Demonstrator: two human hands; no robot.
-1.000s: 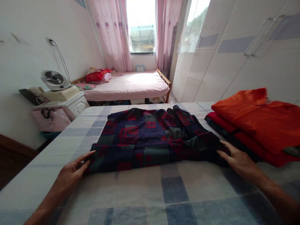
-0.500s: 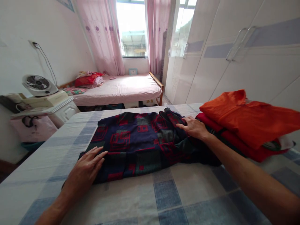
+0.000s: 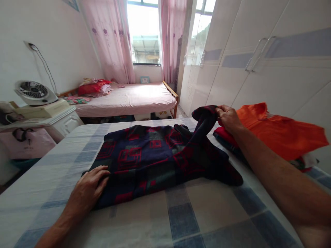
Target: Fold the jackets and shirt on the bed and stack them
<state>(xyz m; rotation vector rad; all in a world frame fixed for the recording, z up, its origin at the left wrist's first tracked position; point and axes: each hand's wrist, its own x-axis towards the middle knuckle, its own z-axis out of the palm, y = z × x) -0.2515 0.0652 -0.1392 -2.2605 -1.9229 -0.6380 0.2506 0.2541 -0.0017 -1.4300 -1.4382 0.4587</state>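
A dark navy shirt [image 3: 144, 156] with red and green squares lies spread on the bed in front of me. My right hand [image 3: 227, 117] pinches the end of one sleeve [image 3: 204, 124] and holds it up off the bed. The other sleeve [image 3: 232, 174] rests on the sheet, its end pointing right. My left hand [image 3: 93, 184] lies on the shirt's left edge, fingers stretched out and palm down.
A pile of folded clothes with an orange garment [image 3: 281, 127] on top sits to the right, partly behind my right forearm. The checked bedsheet [image 3: 144, 227] runs under everything. Beyond are a pink bed [image 3: 134, 100], a wardrobe [image 3: 232, 34] and a fan [image 3: 34, 92].
My right hand has closed on the sleeve end and raised it, moving up and right. My left hand has shifted slightly left and down, still on the shirt.
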